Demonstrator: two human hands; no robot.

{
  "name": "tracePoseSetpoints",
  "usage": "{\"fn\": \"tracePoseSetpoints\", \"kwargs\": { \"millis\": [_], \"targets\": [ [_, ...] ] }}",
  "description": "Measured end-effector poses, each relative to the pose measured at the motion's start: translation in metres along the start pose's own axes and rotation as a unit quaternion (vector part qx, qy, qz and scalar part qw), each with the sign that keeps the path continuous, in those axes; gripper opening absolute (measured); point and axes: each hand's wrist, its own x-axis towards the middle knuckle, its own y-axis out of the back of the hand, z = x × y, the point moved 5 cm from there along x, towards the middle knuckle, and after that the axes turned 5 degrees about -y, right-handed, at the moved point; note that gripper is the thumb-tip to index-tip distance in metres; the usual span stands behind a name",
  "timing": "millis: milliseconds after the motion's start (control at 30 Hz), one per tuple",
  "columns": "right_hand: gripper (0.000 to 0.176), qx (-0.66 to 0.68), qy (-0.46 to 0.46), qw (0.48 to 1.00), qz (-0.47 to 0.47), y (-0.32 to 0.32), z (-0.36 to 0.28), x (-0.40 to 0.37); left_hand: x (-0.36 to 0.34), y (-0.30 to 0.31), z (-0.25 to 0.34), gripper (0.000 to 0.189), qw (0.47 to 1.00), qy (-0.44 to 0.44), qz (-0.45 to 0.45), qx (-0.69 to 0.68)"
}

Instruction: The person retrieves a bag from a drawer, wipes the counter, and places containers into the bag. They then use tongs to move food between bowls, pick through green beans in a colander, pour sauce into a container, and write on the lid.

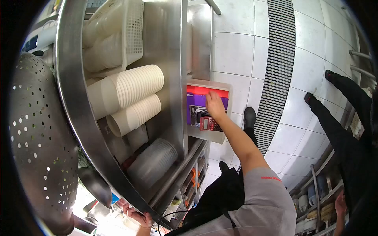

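My right hand (215,105) reaches into a pale plastic bin (214,136). Its fingers are bent and close together over a purple flat item (195,101), beside a red one (208,90). Whatever they pinch is hidden. Just below that hand lies a red calculator (210,124) with grey buttons. At the lower left, my left hand (138,216) is hooked on the edge of the steel table (128,192), its fingertips partly out of sight.
Stacked cream cups (138,84), clear cups (155,159) and a white basket (134,33) sit on the steel shelf. A perforated steel colander (43,137) fills the left side. A drain grate (280,59) crosses the tiled floor. Another person's legs (334,118) are at right.
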Motion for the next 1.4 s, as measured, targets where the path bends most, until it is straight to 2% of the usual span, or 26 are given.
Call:
{"fn": "tracePoseSetpoints", "kwargs": {
  "millis": [67,100,167,233,300,333,367,433,467,533,567,633,700,833,900,1033,1100,1133,1200,1233,1267,1300,1333,1367,1400],
  "targets": [
    [0.043,-0.101,-0.117,0.988,-0.007,-0.021,0.017,0.017,-0.001,0.006,0.007,0.053,1.0,0.027,0.013,-0.002],
    [0.043,-0.129,-0.142,0.981,-0.023,-0.009,0.044,-0.002,0.004,-0.006,-0.002,0.053,0.999,0.033,-0.016,-0.03],
    [0.036,0.002,-0.274,0.959,-0.078,-0.017,0.044,0.013,0.001,-0.002,0.0,0.05,1.0,0.012,0.007,0.002],
    [0.039,0.021,-0.269,0.96,-0.075,-0.022,0.058,0.013,0.002,-0.002,0.002,0.049,1.0,0.018,0.004,-0.003],
    [0.043,0.135,-0.233,0.963,-0.013,-0.019,0.066,0.015,0.0,-0.001,0.0,0.048,1.0,0.022,0.002,-0.009],
    [0.037,0.066,-0.324,0.936,-0.118,-0.018,0.061,0.008,-0.003,0.0,-0.003,0.048,1.0,0.023,-0.002,-0.01],
    [0.037,0.066,-0.324,0.936,-0.117,-0.016,0.054,0.003,-0.005,0.0,-0.005,0.048,1.0,0.023,-0.008,-0.01],
    [0.028,-0.041,-0.308,0.934,-0.178,-0.021,0.048,-0.005,-0.004,-0.002,-0.004,0.049,1.0,0.021,-0.001,-0.005],
    [0.028,-0.036,-0.307,0.934,-0.177,-0.023,0.048,-0.001,-0.002,-0.002,-0.004,0.049,1.0,0.018,0.006,0.002],
    [0.024,-0.152,-0.17,0.969,-0.09,-0.023,0.047,0.019,0.002,-0.001,-0.001,0.055,1.0,-0.001,-0.005,0.001],
    [0.022,-0.212,-0.1,0.971,-0.046,-0.022,0.045,0.021,0.002,-0.002,0.002,0.061,1.0,-0.016,-0.019,-0.006],
    [0.019,-0.192,-0.112,0.973,-0.059,-0.015,0.043,0.014,0.0,-0.004,0.0,0.06,1.0,-0.011,-0.01,-0.008],
    [0.015,-0.13,-0.137,0.982,-0.03,-0.01,0.038,0.007,-0.001,-0.004,0.001,0.06,1.0,-0.004,-0.002,-0.005],
    [0.011,-0.082,-0.119,0.989,0.001,0.008,0.028,0.009,0.0,-0.005,0.001,0.059,1.0,-0.011,0.007,-0.013],
    [0.013,-0.099,-0.005,0.992,0.078,0.024,0.008,-0.002,-0.002,-0.004,0.0,0.059,1.0,-0.01,-0.003,-0.014],
    [0.007,-0.048,0.002,0.999,0.011,0.025,-0.009,-0.026,0.002,-0.005,0.001,0.058,1.0,-0.005,-0.001,-0.011],
    [0.009,-0.024,-0.042,0.997,-0.063,0.029,-0.019,-0.032,0.002,-0.004,0.002,0.058,1.0,-0.007,0.002,-0.014],
    [0.009,-0.025,-0.041,0.997,-0.063,0.033,-0.025,-0.034,0.001,-0.004,0.001,0.058,1.0,-0.006,0.003,-0.014],
    [0.007,-0.063,0.068,0.995,0.027,0.048,-0.05,-0.039,0.0,-0.001,-0.001,0.058,1.0,-0.005,0.004,-0.015],
    [0.006,0.034,0.041,0.995,-0.083,0.03,-0.049,-0.046,-0.001,-0.001,-0.002,0.059,1.0,-0.008,-0.006,-0.002],
    [0.007,0.131,0.013,0.973,-0.19,0.013,-0.053,-0.059,-0.002,0.0,-0.002,0.059,1.0,-0.011,-0.017,0.01],
    [0.01,0.225,-0.025,0.959,-0.167,0.02,-0.069,-0.071,-0.002,-0.001,-0.002,0.059,1.0,-0.012,-0.016,0.007],
    [0.013,0.34,-0.024,0.894,-0.29,0.02,-0.095,-0.093,-0.002,-0.002,-0.002,0.059,1.0,-0.01,-0.007,-0.004],
    [0.013,0.347,0.024,0.851,-0.393,0.001,-0.124,-0.139,0.001,-0.001,-0.001,0.06,1.0,-0.01,0.004,-0.017],
    [0.007,0.385,0.1,0.795,-0.458,0.018,-0.155,-0.175,0.003,0.0,0.002,0.06,1.0,-0.025,0.012,-0.003]
  ]
}}
